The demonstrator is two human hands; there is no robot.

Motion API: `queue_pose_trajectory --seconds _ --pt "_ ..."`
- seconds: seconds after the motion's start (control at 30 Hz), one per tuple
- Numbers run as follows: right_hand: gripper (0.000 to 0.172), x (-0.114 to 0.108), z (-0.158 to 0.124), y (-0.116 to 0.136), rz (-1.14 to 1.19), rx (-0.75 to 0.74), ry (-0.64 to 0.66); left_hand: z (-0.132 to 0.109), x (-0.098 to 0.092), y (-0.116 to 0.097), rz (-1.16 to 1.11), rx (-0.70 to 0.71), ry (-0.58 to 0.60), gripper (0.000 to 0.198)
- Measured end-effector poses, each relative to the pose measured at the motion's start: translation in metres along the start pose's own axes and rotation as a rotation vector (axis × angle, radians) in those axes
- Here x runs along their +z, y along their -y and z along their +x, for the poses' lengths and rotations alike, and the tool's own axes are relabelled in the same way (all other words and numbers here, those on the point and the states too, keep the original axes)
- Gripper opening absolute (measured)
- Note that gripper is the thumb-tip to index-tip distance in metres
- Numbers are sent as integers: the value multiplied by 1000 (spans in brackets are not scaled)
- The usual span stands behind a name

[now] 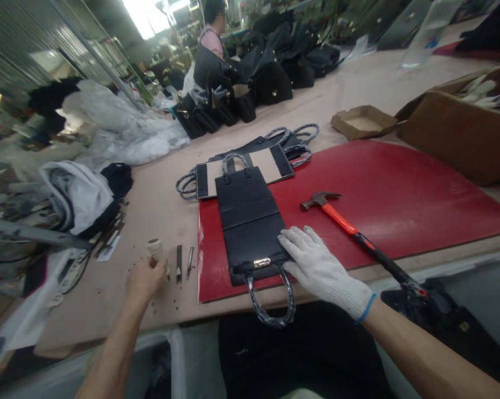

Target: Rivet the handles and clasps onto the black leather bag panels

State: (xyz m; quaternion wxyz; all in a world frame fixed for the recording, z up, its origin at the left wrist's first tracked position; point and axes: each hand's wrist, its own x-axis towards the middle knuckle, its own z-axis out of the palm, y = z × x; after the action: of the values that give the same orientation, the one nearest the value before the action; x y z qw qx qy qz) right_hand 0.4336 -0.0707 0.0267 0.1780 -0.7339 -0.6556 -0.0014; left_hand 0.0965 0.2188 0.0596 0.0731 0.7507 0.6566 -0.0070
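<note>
A flat black handbag panel (253, 213) with wrapped handles at both ends lies on a red board (399, 188). A small metal plate (262, 262) sits near its front end. My right hand (312, 263), in a white knit glove, rests on the panel's right edge with fingers stretched out. My bare left hand (149, 277) is left of the board, fingertips pinched together; what they hold, if anything, I cannot make out. A pale cylindrical piece (154, 246) stands just behind those fingers. Beside them lie a flat dark metal tool (179, 263) and a thin metal rod (190, 261).
An orange-and-black claw hammer (349, 227) lies on the board, its handle over the front edge. More bag panels (253, 160) lie behind. Cardboard boxes (364, 122) stand right; black bags (270, 72) and a person (212, 36) are farther back.
</note>
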Motion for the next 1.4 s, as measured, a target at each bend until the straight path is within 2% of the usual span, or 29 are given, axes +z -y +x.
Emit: queue_pose_trajectory --seconds 0.1,0.17,0.33,0.43,0.53,0.63,0.7,0.77,0.9,1.03,1.1,1.27,1.4 --pt "50 6 -1 -5 -6 -24 -48 -7 4 17 211 -52 120 37" --pt "48 12 -1 -10 -8 -45 -77 -14 10 15 215 -74 113 40" --pt "47 19 4 -20 -8 -78 -96 -27 16 5 214 -53 -23 41" --pt "44 13 5 -18 26 -64 -64 -42 18 -5 173 69 -170 38" --pt "42 1 9 -10 81 -53 -21 -70 30 -31 -94 441 -255 26" --pt "32 -11 19 0 49 -85 52 -105 42 -72 -291 796 -196 12" --pt "25 -19 27 7 -55 -144 126 -124 46 -99 -286 890 -142 8" --pt "23 -26 34 14 -177 -202 209 -132 46 -121 -212 911 -110 8" --pt "20 -36 46 28 -323 -274 312 -133 44 -142 -9 947 -141 2" --pt "18 -38 52 40 -402 -339 338 -132 41 -145 202 1100 -221 13" --pt "16 -39 54 44 -411 -326 344 -130 40 -141 227 1148 -215 17" --pt "13 -41 56 53 -339 -177 404 -111 49 -114 -27 1260 -156 26" --pt "17 -41 55 58 -305 -57 409 -97 63 -96 -214 1396 -272 36"
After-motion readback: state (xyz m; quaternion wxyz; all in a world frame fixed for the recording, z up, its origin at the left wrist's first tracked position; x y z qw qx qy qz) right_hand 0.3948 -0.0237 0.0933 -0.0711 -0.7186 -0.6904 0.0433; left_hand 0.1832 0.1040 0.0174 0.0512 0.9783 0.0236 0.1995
